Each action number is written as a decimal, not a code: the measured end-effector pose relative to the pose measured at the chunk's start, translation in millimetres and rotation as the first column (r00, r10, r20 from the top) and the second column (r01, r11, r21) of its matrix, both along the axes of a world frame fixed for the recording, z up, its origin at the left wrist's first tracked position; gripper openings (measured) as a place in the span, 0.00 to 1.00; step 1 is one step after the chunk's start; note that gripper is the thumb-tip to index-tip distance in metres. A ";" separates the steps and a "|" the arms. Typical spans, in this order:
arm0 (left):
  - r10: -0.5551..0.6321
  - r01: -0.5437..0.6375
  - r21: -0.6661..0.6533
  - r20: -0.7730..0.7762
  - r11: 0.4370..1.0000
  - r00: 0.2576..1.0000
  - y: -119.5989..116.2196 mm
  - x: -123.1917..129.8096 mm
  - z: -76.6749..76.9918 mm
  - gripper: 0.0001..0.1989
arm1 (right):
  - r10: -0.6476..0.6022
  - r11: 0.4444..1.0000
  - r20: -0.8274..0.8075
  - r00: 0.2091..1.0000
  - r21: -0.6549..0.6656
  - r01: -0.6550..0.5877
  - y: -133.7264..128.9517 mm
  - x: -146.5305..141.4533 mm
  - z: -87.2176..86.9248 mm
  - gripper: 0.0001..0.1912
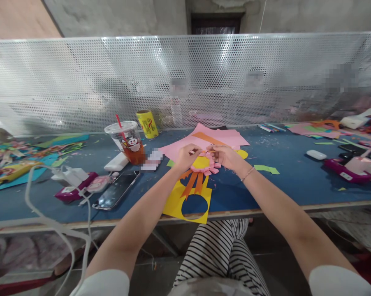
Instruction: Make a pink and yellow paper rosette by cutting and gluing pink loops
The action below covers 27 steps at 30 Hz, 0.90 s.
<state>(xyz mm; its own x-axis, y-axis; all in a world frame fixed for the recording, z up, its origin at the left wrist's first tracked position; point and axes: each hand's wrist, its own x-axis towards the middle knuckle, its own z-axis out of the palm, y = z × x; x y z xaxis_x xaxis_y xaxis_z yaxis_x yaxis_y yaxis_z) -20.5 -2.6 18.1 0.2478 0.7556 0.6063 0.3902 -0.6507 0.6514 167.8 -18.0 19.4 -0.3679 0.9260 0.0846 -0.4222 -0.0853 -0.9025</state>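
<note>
A paper rosette point(201, 163) with a yellow centre, a pink looped rim and two orange tails lies in the middle, near the table's front. My left hand point(189, 156) is at its upper left edge, fingers bent and pressed together. At the upper right edge my right hand point(224, 155) pinches the pink and orange paper rim. Under the tails lies a yellow sheet point(175, 198) with a large round hole cut out. Pink sheets point(181, 144) and an orange strip are behind the hands.
Left of the hands stand a drink cup point(130, 144) with a red straw and a yellow roll point(147, 124). A phone point(117, 190), power strips and white cables lie nearer. Green scraps point(266, 169) and an earbud case point(316, 155) are on the right. A perforated screen point(111, 82) closes the back.
</note>
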 end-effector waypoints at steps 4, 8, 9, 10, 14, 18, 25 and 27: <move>-0.016 0.021 -0.070 0.075 0.997 0.997 -0.8 6.4 -7.6 0.08 | 0.001 1.000 0.012 1.000 0.007 -0.002 -4.7 -1.2 4.2 0.08; -0.016 0.046 -0.150 0.195 0.988 0.981 0.7 9.3 -11.7 0.09 | 0.018 1.000 0.016 1.000 0.021 -0.018 -6.7 -2.2 6.3 0.09; -0.024 0.063 -0.174 0.219 0.983 0.975 0.7 9.6 -12.0 0.10 | 0.030 0.999 0.011 0.999 0.026 -0.030 -6.8 -2.3 6.6 0.10; -0.030 0.078 -0.194 0.240 0.978 0.970 0.3 10.0 -11.9 0.10 | 0.042 0.999 0.007 0.999 0.031 -0.042 -6.9 -2.4 6.8 0.10; -0.039 0.106 -0.231 0.275 0.967 0.961 -4.6 12.8 -9.0 0.10 | 0.062 0.997 0.018 0.998 0.055 -0.063 -8.4 -2.4 8.2 0.11; -0.012 0.080 -0.239 0.275 0.968 0.961 -9.9 16.4 -5.6 0.09 | 0.048 0.996 0.033 0.998 0.070 -0.050 -10.1 -2.5 9.7 0.11; 0.022 0.037 -0.217 0.262 0.975 0.965 -9.8 16.0 -5.0 0.10 | 0.029 0.986 0.106 0.994 0.158 -0.046 -9.2 -4.0 6.6 0.11; 0.019 0.041 -0.228 0.256 0.973 0.967 -10.0 15.4 -4.0 0.10 | 0.013 0.975 0.154 0.988 0.217 -0.047 -10.5 -4.1 6.5 0.13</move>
